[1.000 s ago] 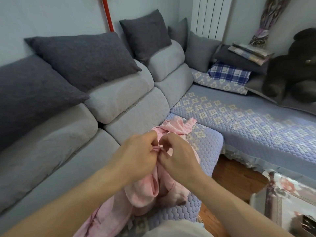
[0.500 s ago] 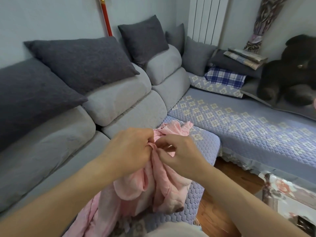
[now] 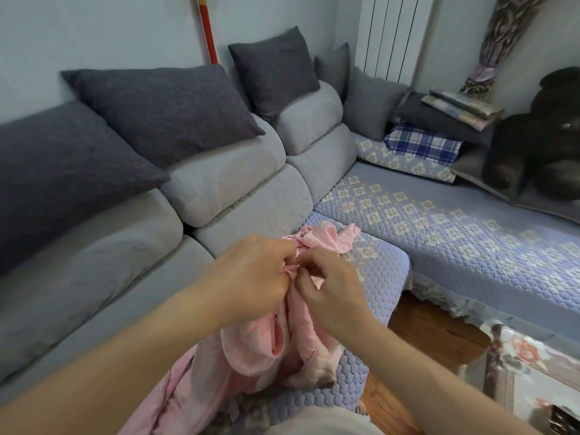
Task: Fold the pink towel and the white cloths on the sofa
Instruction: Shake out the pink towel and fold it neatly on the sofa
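Because the pink towel (image 3: 273, 346) hangs bunched from a single gathered point at its top, the coming move turns on where that point sits between the two hands. It lies directly between them, over the front edge of the sofa (image 3: 94, 277), on the quilted seat cover (image 3: 376, 277). From there the cloth's long axis runs down and toward the person, with a loose tail trailing to the lower left and a crumpled end lying farther back on the cover. The left hand (image 3: 251, 274) has its fingers curled tight on the edge of the towel. The right hand (image 3: 329, 287) pinches the same edge just beside it, a small corner showing under its fingers. Neither hand is nearer; they touch at the pinch. Judging by this, the next step is to draw the hands apart along the edge so the towel opens flat. No white cloths are visible.
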{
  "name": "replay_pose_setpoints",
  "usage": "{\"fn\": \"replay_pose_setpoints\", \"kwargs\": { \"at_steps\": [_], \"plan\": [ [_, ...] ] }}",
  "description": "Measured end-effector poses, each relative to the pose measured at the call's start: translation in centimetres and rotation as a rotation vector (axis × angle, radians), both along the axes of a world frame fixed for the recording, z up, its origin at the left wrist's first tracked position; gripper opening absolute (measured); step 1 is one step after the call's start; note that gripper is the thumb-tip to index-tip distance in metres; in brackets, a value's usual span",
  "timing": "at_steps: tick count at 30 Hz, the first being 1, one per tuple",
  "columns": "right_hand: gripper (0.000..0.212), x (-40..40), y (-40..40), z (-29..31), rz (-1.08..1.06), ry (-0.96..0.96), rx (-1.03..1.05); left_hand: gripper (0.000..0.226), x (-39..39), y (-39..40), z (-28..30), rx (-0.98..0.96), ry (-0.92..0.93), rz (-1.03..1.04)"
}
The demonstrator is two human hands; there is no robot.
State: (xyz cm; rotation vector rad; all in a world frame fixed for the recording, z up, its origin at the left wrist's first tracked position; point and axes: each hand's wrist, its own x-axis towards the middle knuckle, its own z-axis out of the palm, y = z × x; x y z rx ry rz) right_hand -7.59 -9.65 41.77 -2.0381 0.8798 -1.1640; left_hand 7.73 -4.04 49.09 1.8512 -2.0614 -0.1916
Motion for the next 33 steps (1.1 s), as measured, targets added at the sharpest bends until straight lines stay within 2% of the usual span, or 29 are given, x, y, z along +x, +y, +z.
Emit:
{"fn": "replay_pose_setpoints", "kwargs": {
  "at_steps": [2, 3, 6, 10, 13, 16, 18, 20, 23, 25, 29, 31, 33],
  "plan": [
    [0.014, 0.5, 0.7, -0.5, 0.036, -0.072, 0.091, 0.007, -0.1, -0.1, 0.2, -0.013, 0.048, 0.058],
    [0.014, 0.4, 0.9, -0.7, 0.049, -0.061, 0.059, 0.006, -0.1, -0.1, 0.3, -0.011, 0.070, 0.087],
    [0.018, 0.1, 0.3, -1.3, 0.000, 0.050, -0.196, 0.006, -0.3, 0.0, 0.6, -0.007, 0.069, 0.102],
    [0.011, 0.2, 0.1, -0.6, -0.229, 0.130, -0.475, 0.024, -1.5, 0.1, 0.6, -0.023, -0.037, 0.072],
    [0.032, -0.4, 0.3, 0.1, -0.234, 0.155, -0.634, 0.020, -1.9, -0.1, 0.4, -0.041, -0.052, 0.062],
    [0.045, -1.1, -0.8, 0.4, -0.360, 0.261, -0.568, 0.014, -2.3, -0.2, 0.1, -0.001, 0.017, 0.068],
    [0.030, -1.6, -2.6, 0.8, -0.428, 0.359, -0.394, 0.009, -2.2, -0.5, -0.1, 0.027, 0.098, 0.111],
    [0.026, -2.3, -4.4, 1.4, -0.318, 0.321, -0.201, 0.005, -1.8, -1.1, -0.3, 0.029, 0.153, 0.155],
    [0.029, -3.1, -4.0, 2.4, 0.037, 0.155, -0.012, 0.011, -1.1, -1.9, -0.3, 0.034, 0.203, 0.204],
    [0.024, -3.0, -2.5, 2.0, 0.175, 0.201, -0.017, 0.013, -0.9, -1.9, 0.0, 0.036, 0.207, 0.216],
    [0.023, -2.2, -1.6, 0.3, 0.090, 0.174, -0.243, 0.007, -1.3, -1.9, 0.2, 0.043, 0.214, 0.180],
    [0.038, -1.6, -0.9, -0.4, 0.014, 0.152, -0.228, 0.004, -1.6, -2.2, 0.4, 0.004, 0.208, 0.193],
    [0.056, -1.3, 0.4, -1.3, -0.099, 0.130, -0.090, 0.013, -2.0, -2.7, 0.9, -0.059, 0.217, 0.247]
  ]
}}
